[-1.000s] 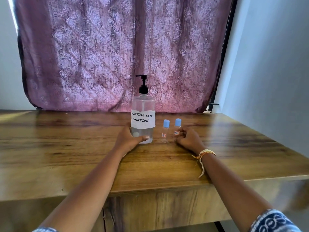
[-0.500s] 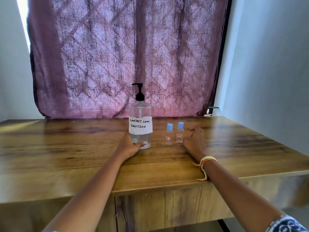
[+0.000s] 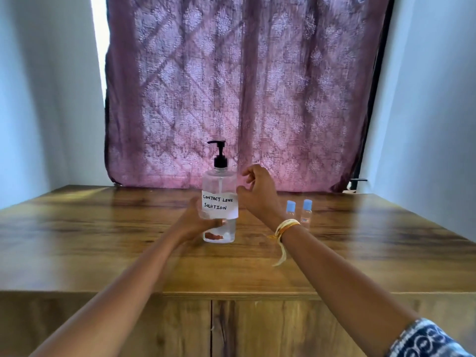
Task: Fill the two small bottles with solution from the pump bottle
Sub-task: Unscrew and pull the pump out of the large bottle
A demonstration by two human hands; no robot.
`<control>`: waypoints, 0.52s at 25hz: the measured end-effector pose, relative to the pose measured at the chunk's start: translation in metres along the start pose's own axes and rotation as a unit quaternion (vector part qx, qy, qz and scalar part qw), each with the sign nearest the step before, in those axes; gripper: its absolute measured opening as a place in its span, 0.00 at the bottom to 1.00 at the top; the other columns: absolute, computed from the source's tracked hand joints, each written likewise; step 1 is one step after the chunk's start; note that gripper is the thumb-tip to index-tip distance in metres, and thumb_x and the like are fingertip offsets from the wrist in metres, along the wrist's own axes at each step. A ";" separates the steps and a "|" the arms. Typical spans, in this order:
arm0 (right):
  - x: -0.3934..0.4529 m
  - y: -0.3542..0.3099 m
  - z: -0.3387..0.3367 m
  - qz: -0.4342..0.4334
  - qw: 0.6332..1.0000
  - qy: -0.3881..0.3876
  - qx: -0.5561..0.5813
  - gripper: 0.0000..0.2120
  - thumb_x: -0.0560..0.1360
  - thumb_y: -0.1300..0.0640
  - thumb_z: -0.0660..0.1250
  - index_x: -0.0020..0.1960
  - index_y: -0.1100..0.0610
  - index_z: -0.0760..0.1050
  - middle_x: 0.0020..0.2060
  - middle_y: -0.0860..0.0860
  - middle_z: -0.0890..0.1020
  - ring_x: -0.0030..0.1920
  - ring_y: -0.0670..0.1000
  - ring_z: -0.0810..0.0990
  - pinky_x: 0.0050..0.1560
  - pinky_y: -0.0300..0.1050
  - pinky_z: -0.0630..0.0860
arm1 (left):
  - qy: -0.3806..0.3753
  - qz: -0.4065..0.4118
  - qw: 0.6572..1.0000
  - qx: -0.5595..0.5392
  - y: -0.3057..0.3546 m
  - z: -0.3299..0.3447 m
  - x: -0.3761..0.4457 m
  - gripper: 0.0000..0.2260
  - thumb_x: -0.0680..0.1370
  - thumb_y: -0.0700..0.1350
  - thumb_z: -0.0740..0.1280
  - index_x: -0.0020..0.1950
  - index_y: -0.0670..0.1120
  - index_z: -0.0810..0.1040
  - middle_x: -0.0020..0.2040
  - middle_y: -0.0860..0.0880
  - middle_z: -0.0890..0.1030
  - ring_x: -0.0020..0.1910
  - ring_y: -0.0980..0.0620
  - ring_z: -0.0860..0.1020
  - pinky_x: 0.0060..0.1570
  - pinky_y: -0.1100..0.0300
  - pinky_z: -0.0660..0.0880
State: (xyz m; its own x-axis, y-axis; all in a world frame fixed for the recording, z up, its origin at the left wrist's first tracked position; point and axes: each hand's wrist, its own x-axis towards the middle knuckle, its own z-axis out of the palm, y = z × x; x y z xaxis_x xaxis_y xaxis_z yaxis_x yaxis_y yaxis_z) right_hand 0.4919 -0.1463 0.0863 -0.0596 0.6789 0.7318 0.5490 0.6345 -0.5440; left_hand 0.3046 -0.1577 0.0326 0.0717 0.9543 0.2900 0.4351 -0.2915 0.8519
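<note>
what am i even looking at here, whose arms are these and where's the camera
The one current picture comes from a camera worn on a person's head, looking forward and down, so the arms are that person's own. No machine is involved. The left hand grips the lower part of a clear pump bottle labelled "contact lens solution", which stands on a wooden table. The right hand is raised beside the bottle, fingers loosely curled, holding nothing. Two small bottles with blue caps stand to the right, caps on. A patterned curtain hangs behind.
</note>
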 end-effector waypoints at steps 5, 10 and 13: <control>0.044 -0.038 0.019 0.060 0.996 -0.031 0.049 0.16 0.67 0.49 0.75 0.49 0.54 0.74 0.40 0.44 0.77 0.40 0.44 0.76 0.36 0.32 0.67 | 0.059 0.067 0.996 -0.011 0.065 -0.023 0.028 0.35 0.67 0.48 0.78 0.70 0.46 0.67 0.60 0.50 0.77 0.54 0.51 0.78 0.50 0.54 0.79; 0.063 -0.040 0.019 0.087 0.996 -0.027 0.016 0.18 0.61 0.45 0.80 0.25 0.55 0.75 0.22 0.48 0.76 0.24 0.42 0.72 0.26 0.36 0.67 | 0.073 0.063 0.995 0.005 0.070 -0.010 0.044 0.18 0.67 0.49 0.78 0.55 0.50 0.80 0.51 0.47 0.85 0.44 0.57 0.83 0.42 0.63 0.78; 0.064 -0.037 0.019 0.081 0.996 -0.031 0.027 0.18 0.61 0.46 0.80 0.24 0.53 0.74 0.20 0.46 0.74 0.21 0.41 0.71 0.25 0.36 0.67 | 0.118 0.042 0.989 -0.080 0.055 -0.003 0.047 0.19 0.64 0.48 0.80 0.53 0.51 0.81 0.47 0.52 0.86 0.38 0.62 0.83 0.34 0.69 0.76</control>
State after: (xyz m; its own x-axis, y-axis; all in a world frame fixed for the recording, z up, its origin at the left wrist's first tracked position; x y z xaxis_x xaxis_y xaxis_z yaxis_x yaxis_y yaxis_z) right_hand 0.4522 -0.1194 0.1455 -0.0260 0.7941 0.6073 0.5096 0.5331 -0.6753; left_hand 0.3293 -0.1287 0.0947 -0.1179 0.8904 0.4397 0.2872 -0.3933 0.8734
